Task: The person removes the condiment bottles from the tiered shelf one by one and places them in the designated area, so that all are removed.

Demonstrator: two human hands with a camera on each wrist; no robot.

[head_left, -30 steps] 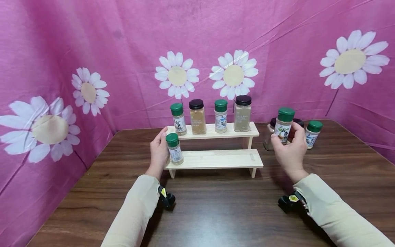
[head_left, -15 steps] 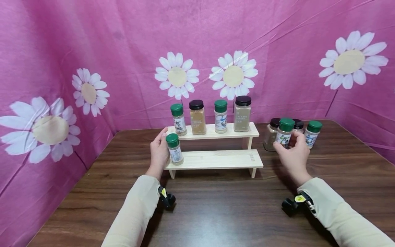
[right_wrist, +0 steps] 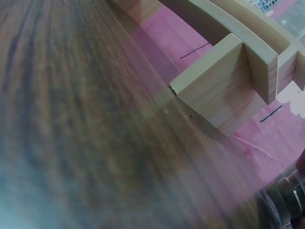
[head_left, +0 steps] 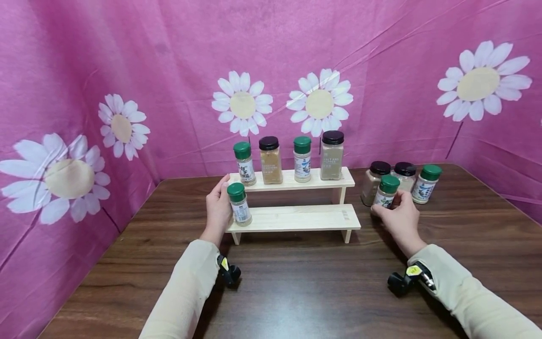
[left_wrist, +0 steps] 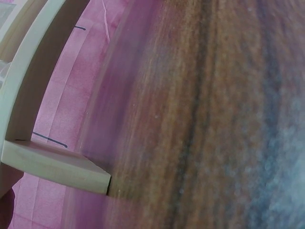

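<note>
My right hand [head_left: 402, 219] pinches a green-lidded spice jar [head_left: 384, 200] between thumb and fingers, slightly tilted, low over the table before other jars. My left hand [head_left: 218, 207] grips the left end of the two-tier wooden rack [head_left: 292, 219], its fingers reaching up to the upper shelf. Beside that hand, another green-lidded spice jar [head_left: 240, 209] stands upright on the lower shelf. Part of a finger [left_wrist: 5, 207] shows by the rack's leg in the left wrist view. The right wrist view catches only part of a jar [right_wrist: 288, 198] and fingertips at its lower right corner.
The upper shelf carries a white sesame jar [head_left: 245, 169], an orange-brown seasoning jar [head_left: 271, 165], a green-lidded jar [head_left: 302, 165] and a salt-and-pepper jar [head_left: 332, 160]. Behind my right hand stand two black-lidded jars [head_left: 372, 186] and a green-lidded jar [head_left: 425, 188]. A pink flowered cloth [head_left: 271, 47] hangs behind.
My right hand has lowered the green-lidded jar toward the table, bringing the jars behind into fuller view. My left hand and the rack have stayed in place.
</note>
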